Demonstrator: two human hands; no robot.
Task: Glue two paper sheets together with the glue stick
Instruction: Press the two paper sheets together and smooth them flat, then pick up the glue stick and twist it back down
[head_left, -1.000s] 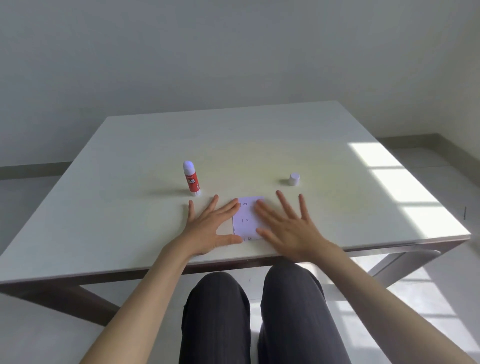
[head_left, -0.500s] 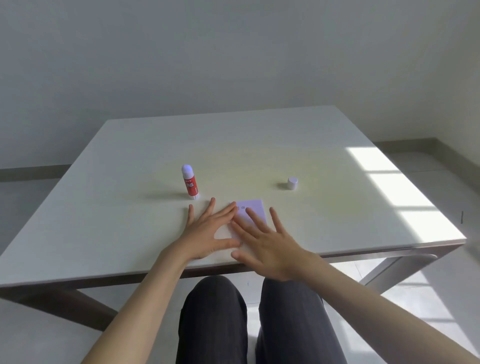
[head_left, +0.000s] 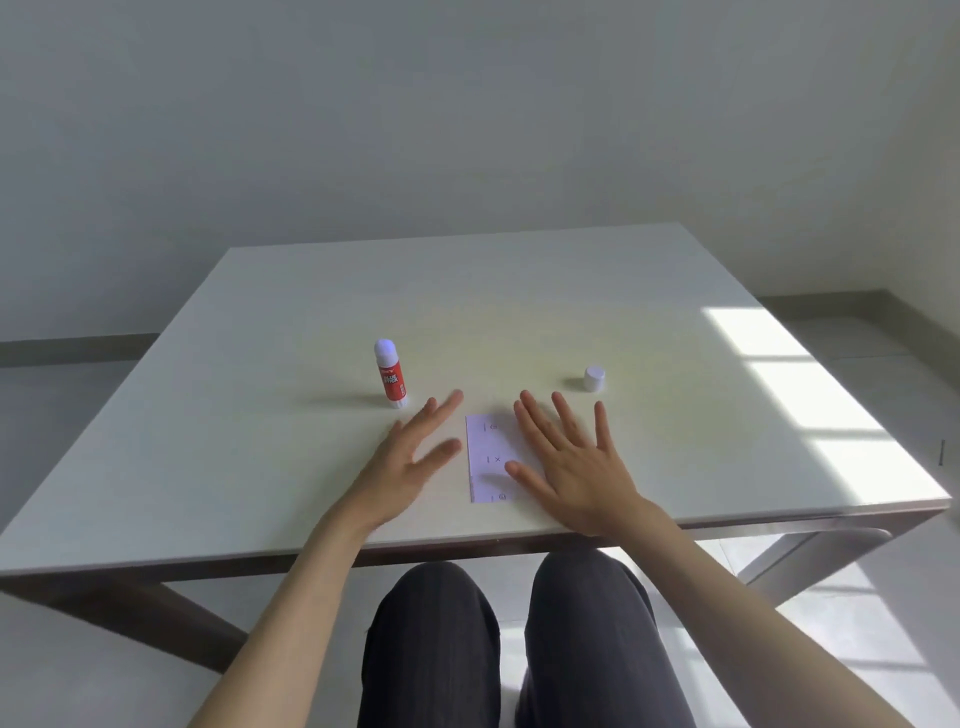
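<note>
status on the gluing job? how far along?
Looks done: glue stick stands uncapped, its cap apart on the table; only one paper outline shows. In hand: right hand flat on the paper, left hand open beside it. Left: likely final pressing and recapping.

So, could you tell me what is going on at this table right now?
A seated person is gluing paper. The right hand lies flat and open on the small white paper near the table edge. The left hand, also open, is beside the paper and not on it. The glue stick stands upright and uncapped just beyond the left hand, and its white cap sits apart, beyond the right hand. Neither hand holds anything.
</note>
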